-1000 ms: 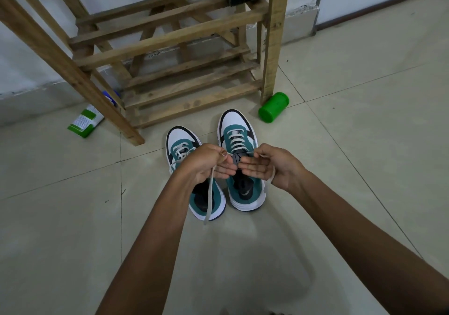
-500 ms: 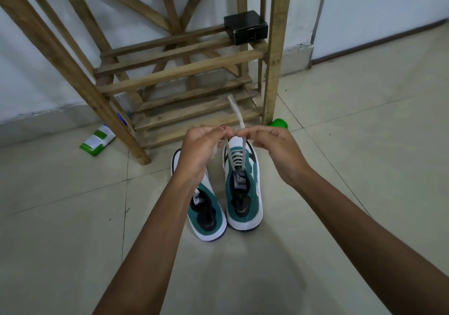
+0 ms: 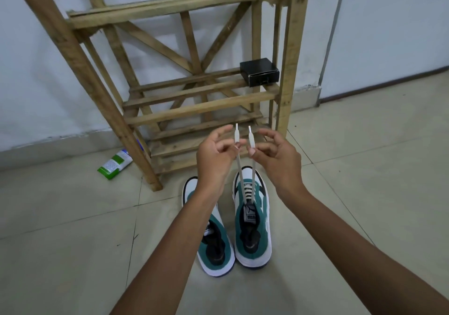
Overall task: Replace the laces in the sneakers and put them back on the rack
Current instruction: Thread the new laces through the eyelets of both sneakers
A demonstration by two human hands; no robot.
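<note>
Two white, teal and black sneakers stand side by side on the tiled floor, toes toward the wooden rack [image 3: 199, 106]. The right sneaker [image 3: 252, 220] is laced with a white lace [image 3: 252, 166] whose two ends are pulled straight up. My left hand [image 3: 216, 154] pinches the left lace end and my right hand [image 3: 274, 154] pinches the right end, both held above the shoe's toe. My left forearm covers part of the left sneaker [image 3: 213, 244].
A small black box [image 3: 259, 72] sits on the rack's middle shelf at the right. A green and white packet [image 3: 115, 165] lies on the floor by the rack's left leg. White walls stand behind; tiled floor spreads on both sides.
Both hands have risen from the right sneaker's tongue, drawing the two lace ends up taut and apart. The view has tilted up, showing more of the rack.
</note>
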